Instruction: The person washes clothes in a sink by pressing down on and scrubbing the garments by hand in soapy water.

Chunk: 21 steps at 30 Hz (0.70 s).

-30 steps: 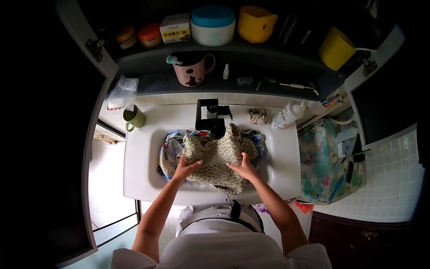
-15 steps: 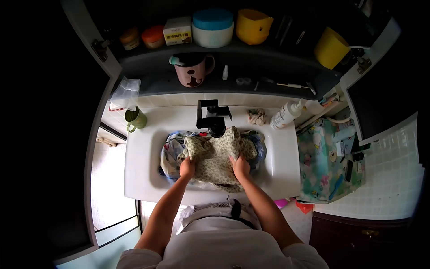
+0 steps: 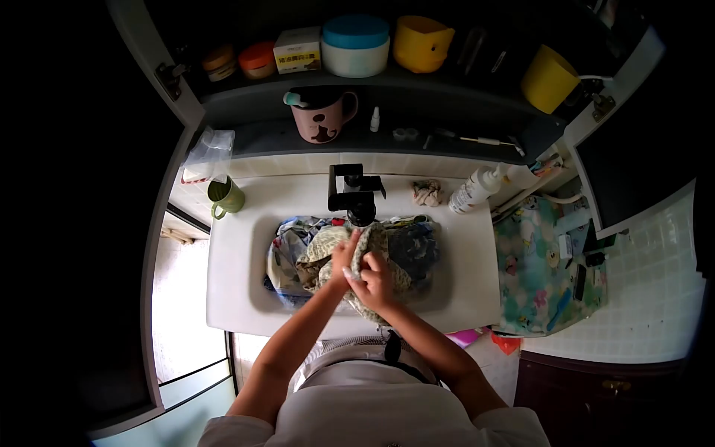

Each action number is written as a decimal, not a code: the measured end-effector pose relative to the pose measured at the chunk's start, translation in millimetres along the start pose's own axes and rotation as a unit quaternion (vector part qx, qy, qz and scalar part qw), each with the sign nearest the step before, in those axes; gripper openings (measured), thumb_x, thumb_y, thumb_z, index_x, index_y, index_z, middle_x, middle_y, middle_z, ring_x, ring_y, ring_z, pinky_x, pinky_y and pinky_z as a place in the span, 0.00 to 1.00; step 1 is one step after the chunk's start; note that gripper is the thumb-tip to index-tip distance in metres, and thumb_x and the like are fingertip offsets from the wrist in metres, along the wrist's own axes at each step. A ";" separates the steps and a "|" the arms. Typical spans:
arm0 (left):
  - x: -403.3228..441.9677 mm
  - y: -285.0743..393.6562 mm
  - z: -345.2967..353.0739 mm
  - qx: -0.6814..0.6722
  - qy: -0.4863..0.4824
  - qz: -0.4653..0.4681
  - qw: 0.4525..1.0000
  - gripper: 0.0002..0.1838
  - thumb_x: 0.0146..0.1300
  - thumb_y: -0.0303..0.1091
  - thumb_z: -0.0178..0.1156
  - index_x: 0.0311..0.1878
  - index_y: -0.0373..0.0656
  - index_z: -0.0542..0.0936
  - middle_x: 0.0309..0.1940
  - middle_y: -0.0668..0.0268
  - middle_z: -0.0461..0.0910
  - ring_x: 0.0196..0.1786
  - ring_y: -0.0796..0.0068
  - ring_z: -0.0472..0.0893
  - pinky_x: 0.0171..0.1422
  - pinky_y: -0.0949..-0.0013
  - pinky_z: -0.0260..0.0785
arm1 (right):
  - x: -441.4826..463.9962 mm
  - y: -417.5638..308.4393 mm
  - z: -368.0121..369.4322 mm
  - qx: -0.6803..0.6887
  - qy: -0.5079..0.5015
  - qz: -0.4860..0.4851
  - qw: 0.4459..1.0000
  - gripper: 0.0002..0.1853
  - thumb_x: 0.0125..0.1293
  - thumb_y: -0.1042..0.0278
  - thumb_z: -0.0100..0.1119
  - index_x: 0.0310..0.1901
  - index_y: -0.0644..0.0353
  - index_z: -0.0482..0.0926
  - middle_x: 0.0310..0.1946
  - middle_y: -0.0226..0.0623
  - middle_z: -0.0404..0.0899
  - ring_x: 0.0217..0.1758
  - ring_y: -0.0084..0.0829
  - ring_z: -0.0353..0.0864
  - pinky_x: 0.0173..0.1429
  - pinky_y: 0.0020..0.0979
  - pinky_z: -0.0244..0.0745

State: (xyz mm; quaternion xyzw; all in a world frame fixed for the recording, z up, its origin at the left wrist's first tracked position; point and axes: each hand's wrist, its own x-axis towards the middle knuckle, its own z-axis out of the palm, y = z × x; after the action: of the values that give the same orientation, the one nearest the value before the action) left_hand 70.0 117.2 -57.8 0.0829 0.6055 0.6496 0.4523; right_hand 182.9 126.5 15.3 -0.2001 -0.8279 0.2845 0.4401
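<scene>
A pale cloth with a small dark pattern lies bunched over other wet laundry in the white sink. My left hand grips a fold of it below the black faucet, its fingers pointing up along the fabric. Close against it on the right, my right hand is closed round the same fold. Something small and white shows between the hands; I cannot make out what. Blue-and-white printed laundry lies on the left of the basin, and dark blue laundry on the right.
On the sink's rim stand a green mug, a crumpled cloth and a white pump bottle. Above the faucet, a dark shelf carries a pink mug. Open cabinet doors flank both sides.
My hands have come together from either side of the spread cloth. The cloth is gathered into a fold between them, uncovering more dark blue laundry at the right.
</scene>
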 end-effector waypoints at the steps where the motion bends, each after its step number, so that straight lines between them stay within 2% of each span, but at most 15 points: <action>1: 17.4 -35.3 -4.6 -0.069 -0.061 0.022 0.996 0.23 0.63 0.54 0.59 0.25 0.43 0.75 0.19 0.75 0.67 0.24 0.83 0.62 0.27 0.74 0.57 | -1.4 -2.0 4.4 -0.001 0.005 0.007 1.000 0.25 0.54 0.66 0.66 0.12 0.65 0.61 0.24 0.37 0.64 0.29 0.37 0.67 0.32 0.36 0.63; 3: -13.6 -8.8 7.8 -0.126 -0.075 -0.032 0.989 0.20 0.67 0.50 0.56 0.25 0.45 0.75 0.19 0.76 0.67 0.23 0.85 0.63 0.26 0.75 0.55 | -6.1 13.9 5.6 0.024 0.006 0.029 0.999 0.26 0.54 0.67 0.67 0.12 0.66 0.59 0.24 0.37 0.64 0.29 0.37 0.66 0.31 0.36 0.62; 4: -37.8 24.5 12.5 -0.120 -0.079 -0.096 0.985 0.19 0.68 0.49 0.54 0.26 0.47 0.75 0.18 0.77 0.67 0.22 0.85 0.64 0.25 0.75 0.57 | -6.7 18.3 5.7 0.030 0.023 0.055 0.998 0.26 0.55 0.67 0.68 0.12 0.67 0.60 0.24 0.37 0.65 0.29 0.36 0.66 0.31 0.36 0.60; 5: -25.3 -2.1 8.8 -0.154 -0.100 -0.079 0.980 0.18 0.69 0.48 0.54 0.42 0.41 0.79 0.29 0.71 0.78 0.30 0.84 0.74 0.34 0.77 0.66 | -4.3 26.8 6.9 0.036 0.056 0.066 0.996 0.26 0.58 0.66 0.66 0.12 0.68 0.61 0.23 0.37 0.65 0.26 0.34 0.66 0.29 0.35 0.59; 7: -31.2 3.2 7.5 -0.093 -0.114 -0.081 0.986 0.17 0.69 0.47 0.54 0.42 0.43 0.80 0.28 0.73 0.77 0.29 0.85 0.73 0.34 0.77 0.66 | -1.1 43.5 3.0 0.110 0.058 0.218 0.968 0.24 0.61 0.65 0.63 0.14 0.68 0.63 0.21 0.38 0.65 0.22 0.31 0.65 0.26 0.32 0.57; 8: -38.3 6.3 13.8 -0.073 -0.090 -0.061 0.991 0.16 0.68 0.48 0.54 0.38 0.45 0.80 0.25 0.75 0.76 0.27 0.87 0.71 0.31 0.78 0.63 | -6.4 71.0 7.8 0.105 0.077 0.242 0.962 0.23 0.63 0.64 0.61 0.16 0.68 0.64 0.19 0.38 0.65 0.21 0.30 0.65 0.26 0.32 0.57; 9: -40.2 7.3 13.4 0.029 -0.100 -0.047 0.993 0.16 0.68 0.49 0.54 0.35 0.47 0.80 0.24 0.76 0.75 0.26 0.88 0.69 0.28 0.78 0.60 | -1.3 79.4 6.7 0.100 0.096 0.266 0.954 0.22 0.65 0.64 0.59 0.18 0.68 0.66 0.18 0.38 0.65 0.19 0.29 0.64 0.25 0.31 0.56; 11: -43.6 8.9 16.0 0.025 -0.118 -0.096 0.988 0.16 0.67 0.50 0.55 0.33 0.48 0.79 0.22 0.76 0.74 0.24 0.88 0.67 0.27 0.79 0.56 | -10.4 80.3 4.8 0.121 0.066 0.297 0.945 0.21 0.65 0.60 0.58 0.20 0.67 0.69 0.16 0.38 0.66 0.21 0.29 0.64 0.26 0.33 0.58; 13: -40.1 16.3 11.7 -0.029 -0.130 -0.134 0.982 0.16 0.67 0.50 0.56 0.34 0.47 0.79 0.24 0.74 0.75 0.26 0.87 0.69 0.29 0.78 0.60 | -14.6 53.3 -0.8 0.106 0.052 0.337 0.934 0.22 0.65 0.58 0.59 0.20 0.66 0.69 0.16 0.37 0.66 0.21 0.28 0.64 0.28 0.33 0.59; 15: -42.7 18.4 32.8 -0.176 -0.040 -0.108 0.978 0.18 0.68 0.48 0.56 0.31 0.44 0.78 0.24 0.70 0.77 0.25 0.80 0.73 0.29 0.72 0.67 | -11.7 17.7 0.1 0.109 0.049 0.267 0.956 0.24 0.64 0.58 0.61 0.17 0.66 0.68 0.16 0.38 0.65 0.22 0.30 0.64 0.31 0.35 0.59; 17: -40.2 17.8 28.1 -0.199 -0.068 -0.104 0.972 0.18 0.67 0.48 0.56 0.37 0.39 0.79 0.32 0.65 0.80 0.33 0.76 0.77 0.39 0.70 0.72 | -21.4 10.7 11.2 0.077 0.085 0.164 0.980 0.25 0.64 0.58 0.60 0.16 0.66 0.66 0.16 0.39 0.64 0.22 0.32 0.65 0.29 0.36 0.57; 18: -41.5 17.5 26.6 -0.213 -0.093 -0.129 0.964 0.18 0.68 0.46 0.56 0.39 0.39 0.79 0.30 0.66 0.79 0.33 0.78 0.76 0.39 0.71 0.70 | -18.1 15.0 8.7 0.086 0.077 0.174 0.978 0.24 0.64 0.59 0.60 0.16 0.66 0.66 0.16 0.39 0.64 0.21 0.33 0.65 0.29 0.36 0.57; 20: -34.9 0.6 25.7 -0.136 -0.066 -0.105 0.983 0.18 0.69 0.46 0.53 0.47 0.38 0.78 0.38 0.65 0.80 0.39 0.76 0.77 0.45 0.70 0.70 | -10.9 23.8 6.7 0.108 0.061 0.200 0.972 0.24 0.65 0.60 0.60 0.16 0.65 0.66 0.15 0.39 0.63 0.20 0.33 0.65 0.28 0.35 0.57; 21: -30.5 -3.5 25.1 -0.096 -0.053 -0.090 0.990 0.19 0.70 0.45 0.51 0.51 0.38 0.78 0.42 0.64 0.80 0.41 0.74 0.77 0.48 0.70 0.70 | -9.3 35.5 8.7 0.125 0.073 0.210 0.967 0.23 0.66 0.60 0.58 0.18 0.66 0.68 0.14 0.37 0.64 0.18 0.29 0.63 0.25 0.33 0.56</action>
State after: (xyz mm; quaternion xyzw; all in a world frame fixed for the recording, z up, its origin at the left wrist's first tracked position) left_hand 105.8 113.5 -41.0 0.0185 0.5203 0.6562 0.5462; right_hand 183.4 145.5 -17.3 -0.3331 -0.6910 0.4564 0.4507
